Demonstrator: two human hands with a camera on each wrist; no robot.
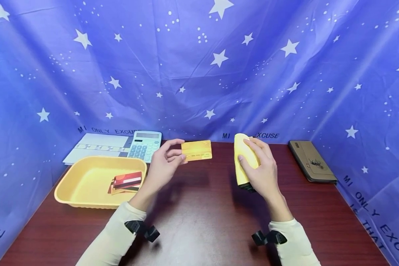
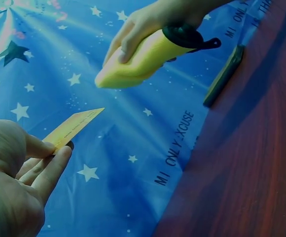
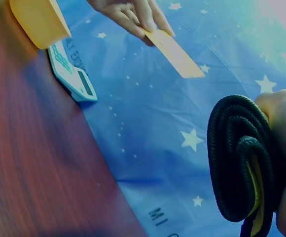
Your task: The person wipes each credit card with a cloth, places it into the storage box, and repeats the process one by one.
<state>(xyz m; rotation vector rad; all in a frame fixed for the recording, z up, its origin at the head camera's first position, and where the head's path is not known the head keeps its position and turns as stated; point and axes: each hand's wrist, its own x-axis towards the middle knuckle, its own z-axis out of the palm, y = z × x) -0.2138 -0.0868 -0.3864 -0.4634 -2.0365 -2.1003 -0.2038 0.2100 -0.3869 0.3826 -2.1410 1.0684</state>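
Between thumb and fingers, my left hand [image 1: 164, 162] pinches a gold bank card [image 1: 197, 150] by its left end, held up above the table. My right hand [image 1: 261, 168] grips a folded yellow cloth [image 1: 242, 159] to the right of the card, with a gap between the two. In the right wrist view the cloth's rolled end [image 3: 236, 158] shows dark layers and a yellow inner side. The left wrist view shows a small dark loop [image 2: 211, 44] sticking out from that end. Cloth and card do not touch.
A yellow plastic basin [image 1: 83, 181] at the left holds several cards [image 1: 128, 180]. Behind it are a light blue calculator [image 1: 145, 146] and a white flat box or folder [image 1: 99, 142]. A brown wallet [image 1: 312, 161] lies at the right edge. Starry blue curtains enclose the table [image 1: 199, 218].
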